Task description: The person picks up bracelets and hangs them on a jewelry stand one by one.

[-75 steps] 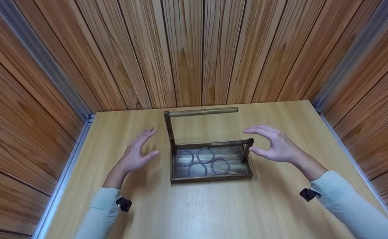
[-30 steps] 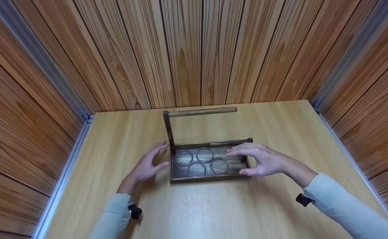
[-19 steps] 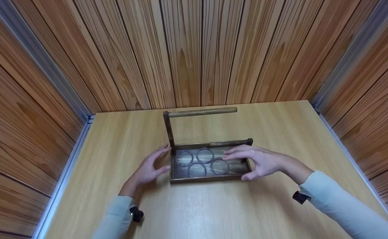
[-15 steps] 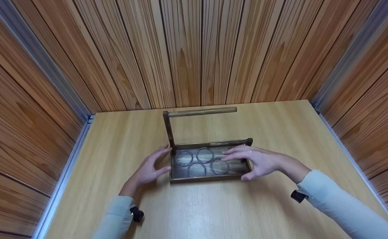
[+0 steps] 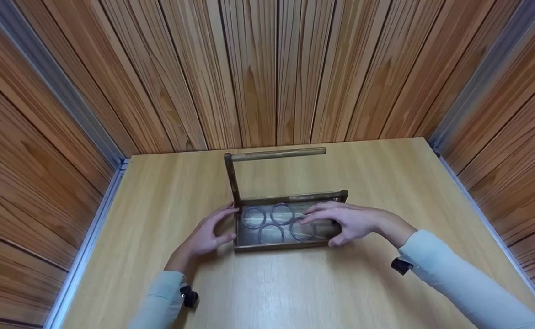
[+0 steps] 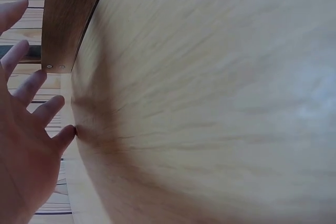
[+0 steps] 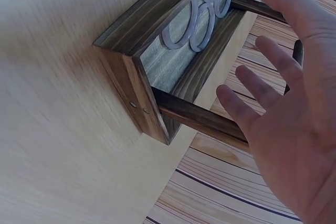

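A dark wooden tray stand [image 5: 286, 247] sits on the table. From its left end rises a tall post [image 5: 232, 178] with a bar [image 5: 279, 154] reaching right; a shorter post and bar stand at the right end. Several grey rings [image 5: 271, 233], resembling bangles, lie flat inside. My left hand [image 5: 203, 235] is at the tray's left end, fingers spread, fingertips near or touching its side; contact is unclear. My right hand [image 5: 352, 221] reaches over the right end, thumb by the front rim, fingers above the rightmost ring. In the right wrist view, that hand's fingers [image 7: 239, 106] hold nothing.
The wood-coloured table [image 5: 276, 292] runs back to a plank wall [image 5: 263, 73]. Plank side walls with metal corner rails [image 5: 89, 219] border it left and right. A small black device [image 5: 189, 296] sits at the left cuff, another black device [image 5: 401, 265] at the right.
The left hand has moved right to the tray's left end. The right hand has come left from beside the right post to over the tray. The tray and rings stay in place.
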### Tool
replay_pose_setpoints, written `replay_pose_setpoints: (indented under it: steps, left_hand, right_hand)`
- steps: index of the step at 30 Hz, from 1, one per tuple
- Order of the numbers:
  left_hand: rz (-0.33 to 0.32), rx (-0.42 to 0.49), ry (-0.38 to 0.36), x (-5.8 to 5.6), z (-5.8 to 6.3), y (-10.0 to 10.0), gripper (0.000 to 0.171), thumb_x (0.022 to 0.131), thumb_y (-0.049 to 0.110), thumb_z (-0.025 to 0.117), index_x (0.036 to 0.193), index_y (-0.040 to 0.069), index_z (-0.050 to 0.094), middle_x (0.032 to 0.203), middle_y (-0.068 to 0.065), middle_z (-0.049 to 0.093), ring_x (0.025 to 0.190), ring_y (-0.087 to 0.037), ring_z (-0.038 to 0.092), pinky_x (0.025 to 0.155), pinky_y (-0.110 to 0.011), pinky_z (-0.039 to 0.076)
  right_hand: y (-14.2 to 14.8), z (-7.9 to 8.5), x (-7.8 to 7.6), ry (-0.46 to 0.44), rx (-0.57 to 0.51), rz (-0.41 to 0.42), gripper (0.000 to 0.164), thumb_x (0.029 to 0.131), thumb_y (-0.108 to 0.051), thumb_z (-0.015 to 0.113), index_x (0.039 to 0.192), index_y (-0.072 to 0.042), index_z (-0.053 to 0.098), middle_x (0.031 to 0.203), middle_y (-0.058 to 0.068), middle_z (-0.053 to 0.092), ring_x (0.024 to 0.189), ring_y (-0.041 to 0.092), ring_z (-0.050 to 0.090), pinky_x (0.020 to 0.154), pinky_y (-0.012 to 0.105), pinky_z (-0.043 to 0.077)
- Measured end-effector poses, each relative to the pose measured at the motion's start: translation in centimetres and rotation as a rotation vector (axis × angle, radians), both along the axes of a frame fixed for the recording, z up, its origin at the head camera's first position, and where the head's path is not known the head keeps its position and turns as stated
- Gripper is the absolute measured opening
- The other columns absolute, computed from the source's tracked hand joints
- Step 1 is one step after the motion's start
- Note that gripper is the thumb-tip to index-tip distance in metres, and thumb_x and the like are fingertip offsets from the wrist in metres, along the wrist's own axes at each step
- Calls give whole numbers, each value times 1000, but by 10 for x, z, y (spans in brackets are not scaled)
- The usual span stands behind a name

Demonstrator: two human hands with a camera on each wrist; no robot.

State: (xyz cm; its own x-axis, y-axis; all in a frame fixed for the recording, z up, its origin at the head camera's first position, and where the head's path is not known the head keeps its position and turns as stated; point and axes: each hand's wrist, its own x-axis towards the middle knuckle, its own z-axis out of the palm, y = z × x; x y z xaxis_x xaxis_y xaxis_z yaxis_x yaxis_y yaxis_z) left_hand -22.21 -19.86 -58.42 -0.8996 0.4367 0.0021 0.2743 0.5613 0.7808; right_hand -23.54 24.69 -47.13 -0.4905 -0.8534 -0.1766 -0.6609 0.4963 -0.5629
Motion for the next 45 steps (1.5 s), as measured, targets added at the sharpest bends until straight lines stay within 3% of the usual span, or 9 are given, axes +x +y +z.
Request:
replay_pose_setpoints:
  steps: [13,26,39,45]
  left_hand:
    - [7,-81,7,5,-2,-1,68,104,39,78,166,24,56,185,-15,37,173,-48,30,139,-74,24]
    - [11,-67,-8,4,-3,-3,70,102,34,80,167,24,55,185,-16,38,174,-48,28,140,-74,22]
    - [0,-40,2,2,-4,-3,71,102,34,81,167,22,55,184,-20,38,173,-51,29,140,-74,21]
    - [12,-42,-2,2,-5,-3,72,101,34,81,167,23,55,184,-20,37,173,-51,28,139,-76,20]
  right_hand:
    - [-9,-5,-6,-41,62,-7,80,92,-5,83,165,-28,57,179,21,42,165,51,42,129,78,39]
    - [-22,-10,-10,-24,150,-29,81,96,-3,81,167,-32,54,176,17,46,164,47,44,129,76,41]
    - [-34,-15,-19,-19,237,-38,80,98,-4,81,167,-32,53,177,11,50,167,48,41,137,73,32]
    - [-40,-15,-21,-20,268,-37,81,98,-3,82,167,-35,53,178,9,49,166,44,44,136,70,36]
